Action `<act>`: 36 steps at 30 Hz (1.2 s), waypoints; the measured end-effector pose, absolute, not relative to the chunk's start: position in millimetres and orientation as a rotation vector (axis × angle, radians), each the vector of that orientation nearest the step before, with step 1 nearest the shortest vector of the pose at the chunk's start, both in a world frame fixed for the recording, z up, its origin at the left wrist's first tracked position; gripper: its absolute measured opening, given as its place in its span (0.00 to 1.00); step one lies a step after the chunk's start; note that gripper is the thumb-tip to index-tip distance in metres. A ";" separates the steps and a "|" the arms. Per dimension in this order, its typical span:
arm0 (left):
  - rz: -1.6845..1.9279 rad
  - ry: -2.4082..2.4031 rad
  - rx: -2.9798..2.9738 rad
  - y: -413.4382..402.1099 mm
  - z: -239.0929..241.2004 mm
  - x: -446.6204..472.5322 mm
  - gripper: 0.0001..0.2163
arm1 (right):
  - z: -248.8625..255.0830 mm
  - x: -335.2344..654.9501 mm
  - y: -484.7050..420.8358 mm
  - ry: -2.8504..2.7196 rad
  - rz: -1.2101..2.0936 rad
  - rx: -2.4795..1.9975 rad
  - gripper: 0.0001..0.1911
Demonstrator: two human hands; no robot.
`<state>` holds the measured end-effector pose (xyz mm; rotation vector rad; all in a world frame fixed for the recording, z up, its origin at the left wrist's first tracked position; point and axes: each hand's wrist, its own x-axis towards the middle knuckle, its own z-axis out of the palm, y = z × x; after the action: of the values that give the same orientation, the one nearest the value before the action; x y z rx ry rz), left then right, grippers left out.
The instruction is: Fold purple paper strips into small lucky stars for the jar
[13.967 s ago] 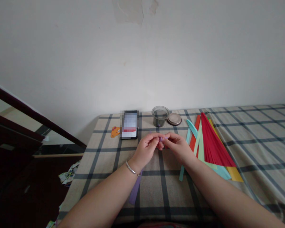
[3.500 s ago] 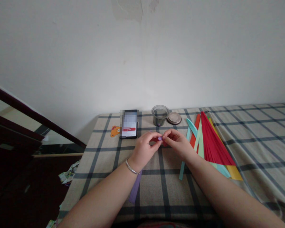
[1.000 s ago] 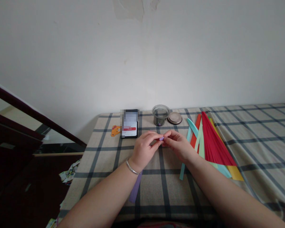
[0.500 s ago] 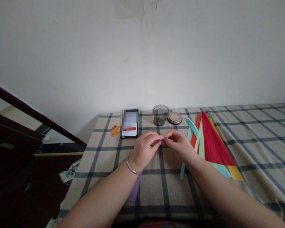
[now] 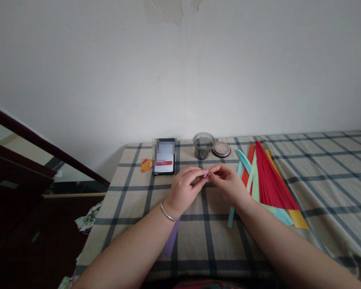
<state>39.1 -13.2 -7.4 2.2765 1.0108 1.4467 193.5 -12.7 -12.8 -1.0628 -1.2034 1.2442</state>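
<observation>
My left hand (image 5: pixel 185 188) and my right hand (image 5: pixel 228 182) meet over the middle of the checked cloth (image 5: pixel 132 208). Both pinch a small folded piece of purple paper (image 5: pixel 205 175) between thumb and fingertips. A silver bangle (image 5: pixel 165 212) sits on my left wrist. A longer purple paper strip (image 5: pixel 172 239) lies on the cloth under my left forearm, partly hidden by it.
A phone (image 5: pixel 164 157) lies at the back beside an orange bear sticker (image 5: pixel 146 165). A small clear jar (image 5: pixel 203 145) and its lid (image 5: pixel 222 149) stand near the wall. Red, orange, yellow, green and blue paper strips (image 5: pixel 269 180) fan out at right. Left of the cloth's edge is dark floor.
My fingers have shifted slightly on the small purple piece; both hands stay in nearly the same place. Nothing else has moved.
</observation>
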 end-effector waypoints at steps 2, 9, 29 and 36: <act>1.464 1.019 2.248 -13.5 -7.0 39.6 0.07 | -11.4 193.2 -12.7 -1.200 1.242 -1.060 0.14; 1.492 1.060 2.119 -13.5 -9.0 39.6 0.04 | -7.5 192.0 -13.7 -1.120 1.374 -0.943 0.13; 1.451 1.084 1.918 -15.7 -12.1 43.4 0.02 | -7.0 189.8 -19.8 -1.402 0.994 -1.163 0.05; 1.455 1.035 1.749 -11.8 -14.3 44.2 0.02 | -10.5 190.9 -20.1 -1.483 0.857 -1.143 0.02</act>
<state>44.2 -11.8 -14.3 1.7488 1.0347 1.4549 190.9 -20.1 -10.5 -1.1427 -1.4826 0.8568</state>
